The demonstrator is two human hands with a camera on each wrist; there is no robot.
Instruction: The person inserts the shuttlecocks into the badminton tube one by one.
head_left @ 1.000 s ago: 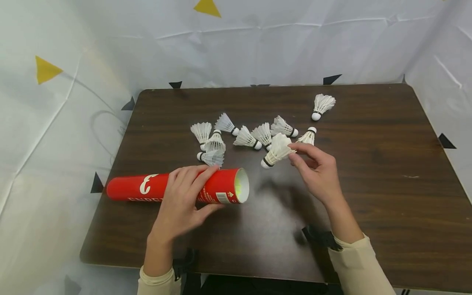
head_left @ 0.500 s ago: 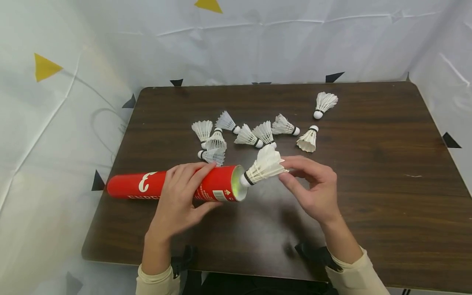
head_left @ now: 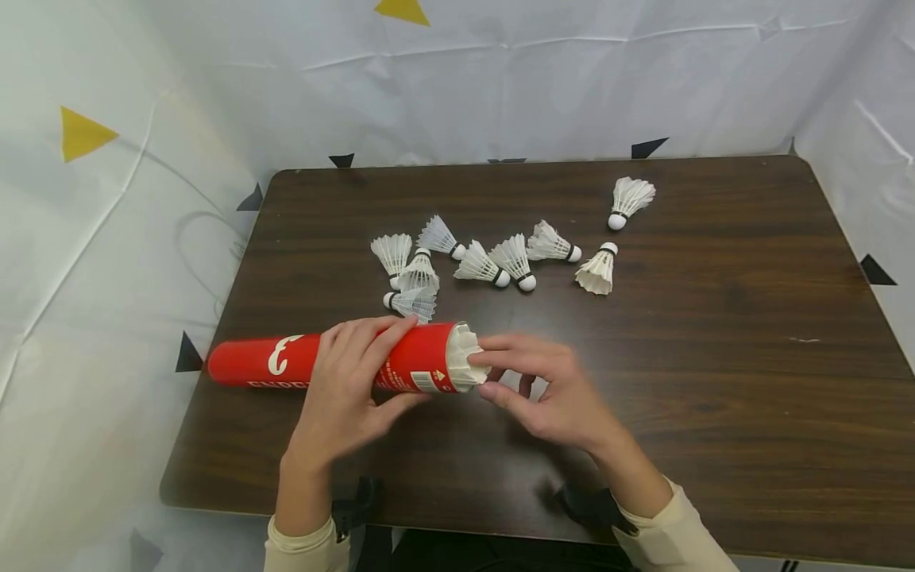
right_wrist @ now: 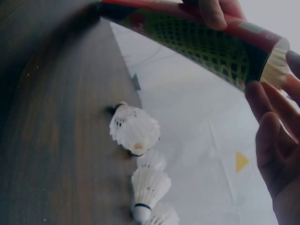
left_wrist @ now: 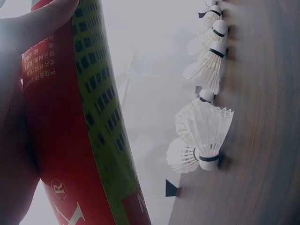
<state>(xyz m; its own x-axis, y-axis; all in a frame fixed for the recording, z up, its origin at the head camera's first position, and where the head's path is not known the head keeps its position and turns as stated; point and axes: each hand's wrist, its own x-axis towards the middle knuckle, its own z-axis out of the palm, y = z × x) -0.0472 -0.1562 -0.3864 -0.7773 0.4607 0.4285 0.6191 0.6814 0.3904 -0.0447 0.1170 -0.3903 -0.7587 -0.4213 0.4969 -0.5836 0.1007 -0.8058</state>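
Note:
My left hand grips a red shuttlecock tube from above and holds it lying sideways, its mouth facing right. A white feather shuttlecock sits in that mouth, cork inward and hidden, with the feather skirt showing at the rim. My right hand holds the skirt's edge between fingers and thumb. From the right wrist, the same feathers poke slightly out of the tube. A green printed panel covers the tube's far side in the left wrist view.
Behind the tube several loose shuttlecocks lie on the dark wooden table. One touches or nearly touches the tube near the left fingers. Two lie farther right, one near the back edge. White sheeting surrounds the table.
My right hand has brought the shuttlecock left and down from above the table, and it has gone cork first into the tube's mouth. My left hand and the tube have stayed nearly still.

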